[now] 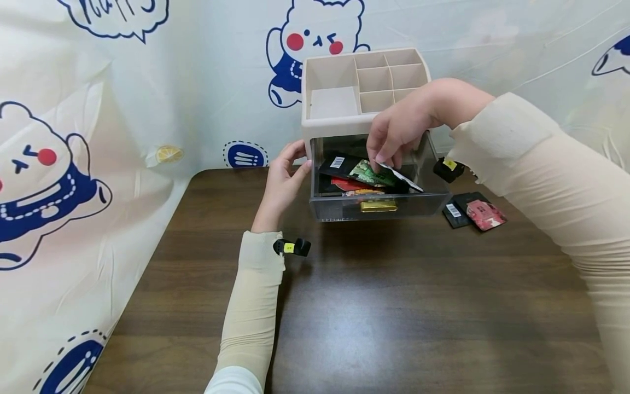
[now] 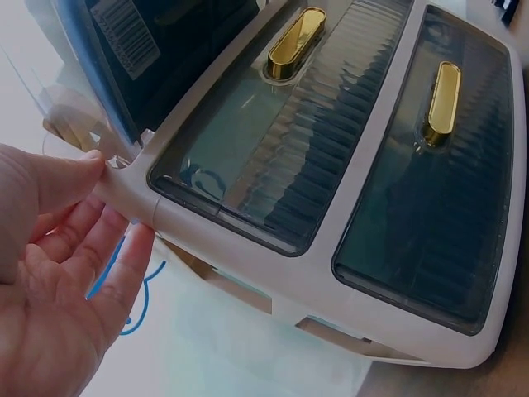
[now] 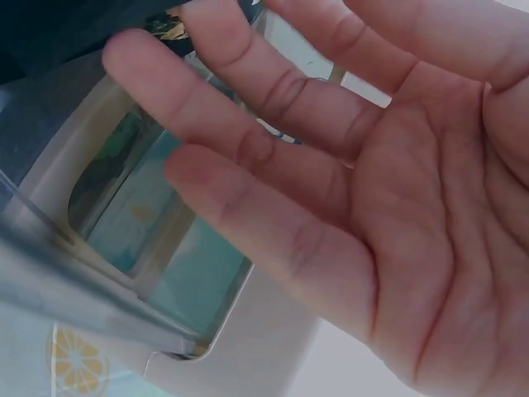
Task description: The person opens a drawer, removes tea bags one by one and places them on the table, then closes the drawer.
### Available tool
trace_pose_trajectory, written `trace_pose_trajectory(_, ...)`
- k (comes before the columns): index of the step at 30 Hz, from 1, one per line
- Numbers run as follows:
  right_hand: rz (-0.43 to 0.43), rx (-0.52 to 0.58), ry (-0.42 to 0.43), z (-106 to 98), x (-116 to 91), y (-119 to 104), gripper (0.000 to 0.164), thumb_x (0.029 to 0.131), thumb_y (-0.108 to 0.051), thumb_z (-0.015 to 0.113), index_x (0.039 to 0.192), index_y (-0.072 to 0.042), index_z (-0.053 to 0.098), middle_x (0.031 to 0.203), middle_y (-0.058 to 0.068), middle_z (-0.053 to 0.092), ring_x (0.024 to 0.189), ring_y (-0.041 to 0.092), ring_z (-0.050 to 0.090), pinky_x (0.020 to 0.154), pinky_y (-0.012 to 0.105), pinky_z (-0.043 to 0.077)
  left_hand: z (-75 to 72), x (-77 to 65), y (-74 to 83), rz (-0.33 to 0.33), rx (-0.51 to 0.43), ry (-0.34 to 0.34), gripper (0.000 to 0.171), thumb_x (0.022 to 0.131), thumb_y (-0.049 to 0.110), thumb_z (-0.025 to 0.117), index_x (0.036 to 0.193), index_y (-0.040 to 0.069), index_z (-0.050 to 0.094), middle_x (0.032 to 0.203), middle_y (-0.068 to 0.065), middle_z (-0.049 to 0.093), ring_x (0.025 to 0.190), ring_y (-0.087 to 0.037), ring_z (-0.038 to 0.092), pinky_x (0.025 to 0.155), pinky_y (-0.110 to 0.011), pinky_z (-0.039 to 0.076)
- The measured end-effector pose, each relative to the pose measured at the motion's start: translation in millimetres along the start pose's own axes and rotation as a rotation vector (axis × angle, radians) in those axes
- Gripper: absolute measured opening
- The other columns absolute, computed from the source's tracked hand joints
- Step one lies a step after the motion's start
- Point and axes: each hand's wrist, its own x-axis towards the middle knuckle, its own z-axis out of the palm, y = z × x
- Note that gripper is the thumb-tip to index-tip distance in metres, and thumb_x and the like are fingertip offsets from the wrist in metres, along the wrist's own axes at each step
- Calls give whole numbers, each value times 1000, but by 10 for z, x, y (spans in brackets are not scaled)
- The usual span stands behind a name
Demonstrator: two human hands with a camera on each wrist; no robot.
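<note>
A white desktop drawer organizer (image 1: 330, 125) stands at the back of the table, its clear top drawer (image 1: 339, 210) pulled out. Inside lie several black sachets, among them one with a green print (image 1: 369, 171). My right hand (image 1: 406, 123) reaches down into the drawer, thumb and forefinger pinching a sachet with a pale edge (image 1: 402, 178). That sachet's face is mostly hidden. At the organizer's left side, my left hand (image 1: 285, 178) holds the front corner, thumb in front and fingers along the side wall, as the left wrist view shows.
Two sachets, one with a pink print (image 1: 484, 213), lie on the table right of the drawer. The organizer's top has divided compartments (image 1: 376, 79). Lower drawers with gold handles (image 2: 444, 103) are shut. A printed curtain (image 1: 236, 82) hangs behind.
</note>
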Motion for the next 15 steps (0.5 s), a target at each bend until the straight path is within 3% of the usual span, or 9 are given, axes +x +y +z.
trace_pose_trajectory(5, -37, -6, -11, -17, -2, 32, 15, 95, -15, 49, 97, -3, 59, 94, 12, 57, 88, 29, 52, 75, 40, 45, 8, 10, 1, -4, -1, -3, 35, 90, -4, 52, 124, -8, 48, 116, -22, 51, 109, -20, 49, 87, -41, 48)
trace_pose_trajectory(15, -82, -7, 77, -33, -37, 18, 11, 94, -15, 51, 97, -5, 57, 95, 12, 53, 83, 26, 47, 64, 32, 40, 1, 7, -1, 10, -1, -2, 35, 90, -4, 52, 124, -10, 47, 116, -24, 51, 110, -22, 49, 87, -42, 48)
